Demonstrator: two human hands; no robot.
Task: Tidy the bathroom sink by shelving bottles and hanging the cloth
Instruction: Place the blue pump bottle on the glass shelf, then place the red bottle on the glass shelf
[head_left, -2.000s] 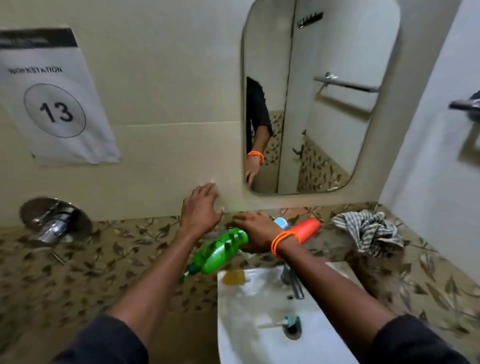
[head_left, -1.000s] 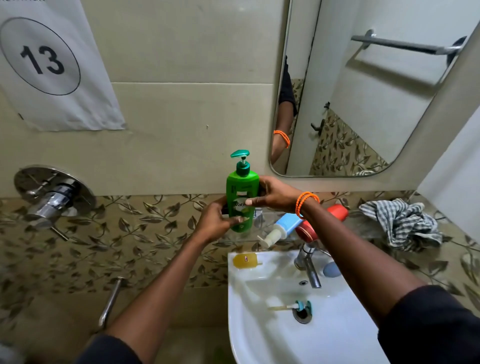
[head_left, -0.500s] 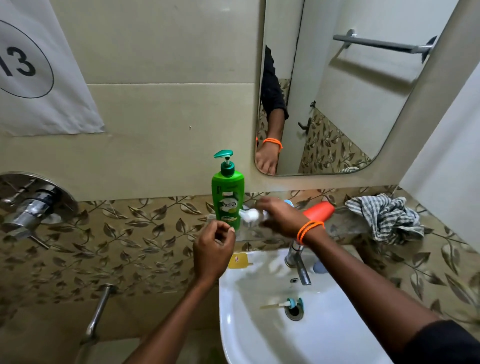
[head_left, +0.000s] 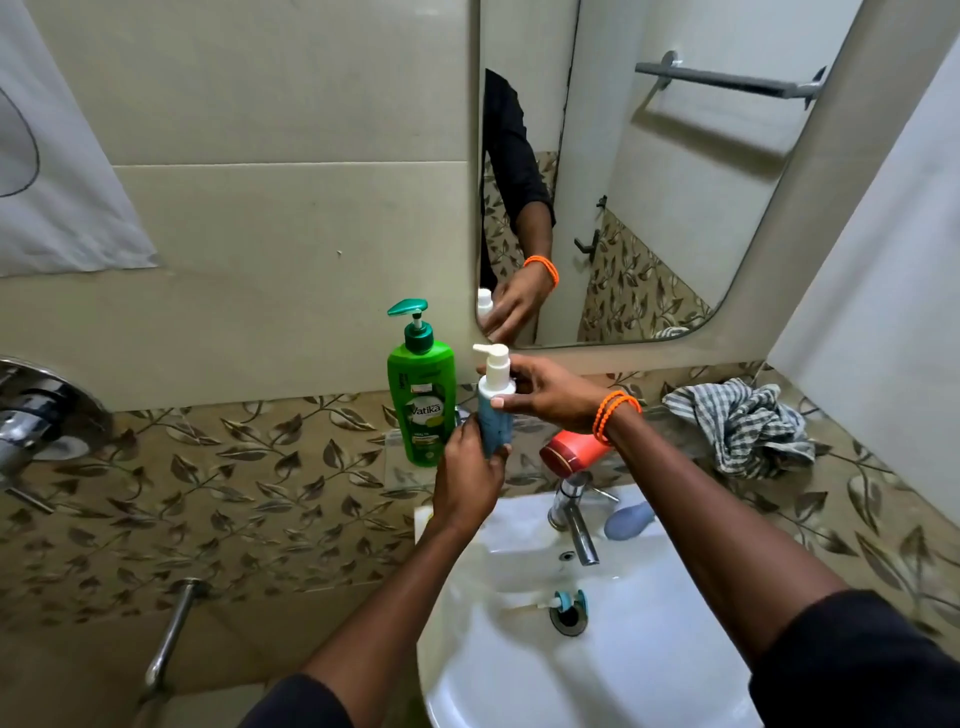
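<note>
Head view: slim blue plastic pump bottle with white nozzle (head_left: 493, 410) upright over clear shelf's (head_left: 397, 467) middle, left hand (head_left: 467, 478) clasping base, right hand (head_left: 545, 389) pinching neck. Glossy green pump bottle (head_left: 422, 400) stands beside it. Crumpled checked cloth (head_left: 737, 423) at right end.

Your single head camera looks forward and down from close above the sink (head_left: 519, 675), facing the tiled wall (head_left: 260, 208) and mirror (head_left: 649, 182) behind its back edge.
</note>
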